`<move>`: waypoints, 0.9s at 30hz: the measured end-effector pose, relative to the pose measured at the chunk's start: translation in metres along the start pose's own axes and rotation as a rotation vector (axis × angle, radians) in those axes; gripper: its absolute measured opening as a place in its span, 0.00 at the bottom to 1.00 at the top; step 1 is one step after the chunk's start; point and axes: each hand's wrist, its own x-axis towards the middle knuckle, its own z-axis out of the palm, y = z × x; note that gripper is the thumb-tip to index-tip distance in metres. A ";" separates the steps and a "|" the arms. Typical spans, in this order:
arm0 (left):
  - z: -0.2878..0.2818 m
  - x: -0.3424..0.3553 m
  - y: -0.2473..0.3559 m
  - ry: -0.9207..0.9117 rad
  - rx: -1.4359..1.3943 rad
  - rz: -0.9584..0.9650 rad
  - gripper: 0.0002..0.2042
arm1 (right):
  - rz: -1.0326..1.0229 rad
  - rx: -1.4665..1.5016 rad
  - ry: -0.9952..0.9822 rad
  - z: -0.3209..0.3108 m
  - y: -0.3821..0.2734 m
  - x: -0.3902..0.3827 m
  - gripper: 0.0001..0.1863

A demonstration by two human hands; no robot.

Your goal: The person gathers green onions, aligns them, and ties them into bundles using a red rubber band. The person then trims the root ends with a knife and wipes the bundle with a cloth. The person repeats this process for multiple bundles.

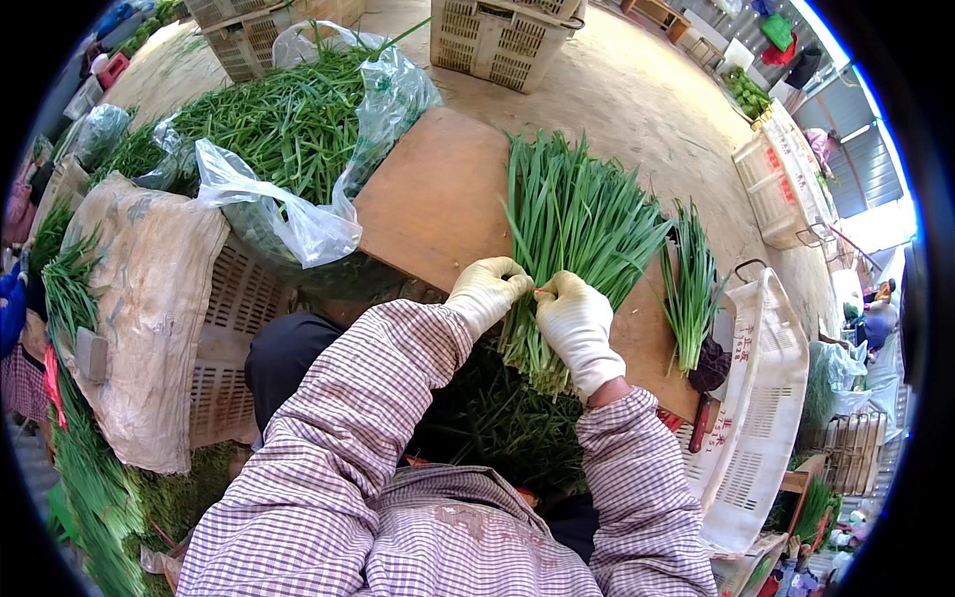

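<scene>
A thick bunch of garlic chives (582, 214) lies across a brown board (438, 189), its leaves pointing away and its pale stem ends towards me. My left hand (487, 294), in a pale knitted glove, is closed in a pinch at the left side of the stems. My right hand (577, 328), gloved the same way, pinches at the top of the stems. Between the fingertips a short piece of thin red tie (541, 291) shows, and both hands appear to grip it. Whether it runs all the way round the bunch is hidden.
On the board's right lies a smaller chive bunch (690, 289), near a dark purple bundle (709, 366) and a red-handled tool (699, 423). A white crate (761, 388) stands right. Loose greens (288, 129) fill a plastic-lined container at left. Crates (502, 45) stand beyond.
</scene>
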 end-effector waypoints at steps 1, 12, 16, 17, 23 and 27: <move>-0.001 -0.001 0.000 0.004 -0.028 -0.010 0.09 | 0.004 -0.007 0.009 0.000 0.001 0.000 0.09; -0.001 -0.014 -0.005 -0.089 -0.576 -0.193 0.09 | -0.026 -0.073 0.000 0.001 -0.002 0.000 0.08; -0.001 -0.016 -0.007 -0.039 -0.590 -0.215 0.08 | -0.007 -0.091 -0.037 0.000 -0.006 0.002 0.08; -0.001 -0.015 -0.009 -0.021 -0.598 -0.223 0.08 | -0.003 -0.086 -0.057 -0.001 -0.007 0.002 0.08; 0.001 -0.012 -0.010 -0.045 -0.489 -0.215 0.18 | 0.022 -0.104 -0.085 -0.002 -0.005 0.004 0.09; 0.002 -0.019 -0.010 -0.031 -0.556 -0.200 0.16 | 0.014 -0.084 -0.075 -0.002 -0.004 0.003 0.09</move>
